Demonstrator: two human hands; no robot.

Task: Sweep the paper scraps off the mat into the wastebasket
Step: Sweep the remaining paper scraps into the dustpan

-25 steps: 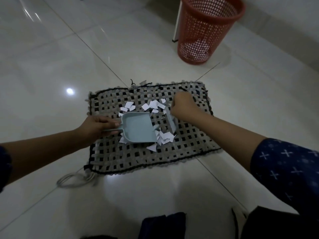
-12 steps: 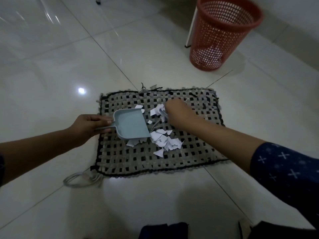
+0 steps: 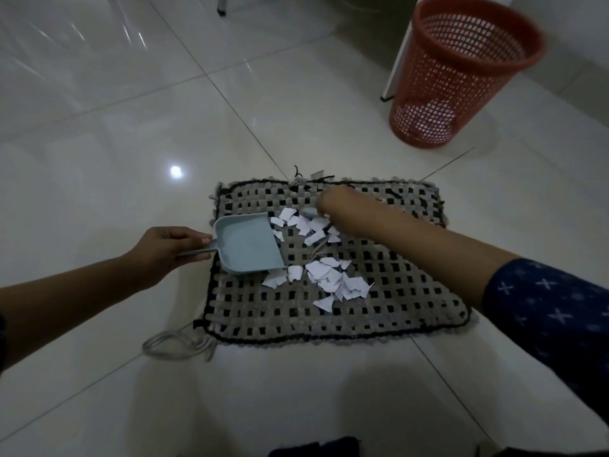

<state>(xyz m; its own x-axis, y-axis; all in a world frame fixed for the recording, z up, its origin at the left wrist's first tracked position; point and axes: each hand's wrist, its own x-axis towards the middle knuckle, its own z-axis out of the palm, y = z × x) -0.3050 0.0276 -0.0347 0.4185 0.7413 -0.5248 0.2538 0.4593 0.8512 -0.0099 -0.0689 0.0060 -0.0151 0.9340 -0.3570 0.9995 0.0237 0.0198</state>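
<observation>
A grey-and-black woven mat [image 3: 395,305] lies on the tiled floor. White paper scraps [image 3: 333,278] are scattered across its middle, in one cluster near the far edge and another below it. My left hand [image 3: 164,249] grips the handle of a pale blue dustpan [image 3: 245,247], whose open mouth faces right and touches the scraps. My right hand [image 3: 336,206] is closed around a small brush at the upper cluster; the brush is mostly hidden under the hand. A red mesh wastebasket [image 3: 458,74] stands at the far right, with something white at its bottom.
A grey cord loop [image 3: 171,344] lies on the floor at the mat's near left corner. A white furniture leg [image 3: 395,64] stands just left of the wastebasket. Glossy white tiles surround the mat. Dark clothing shows at the bottom edge.
The dustpan has shifted left and further away, so the lower scraps now lie free of it. My right hand has moved to the far scrap cluster. The view has shifted; the wastebasket sits further right.
</observation>
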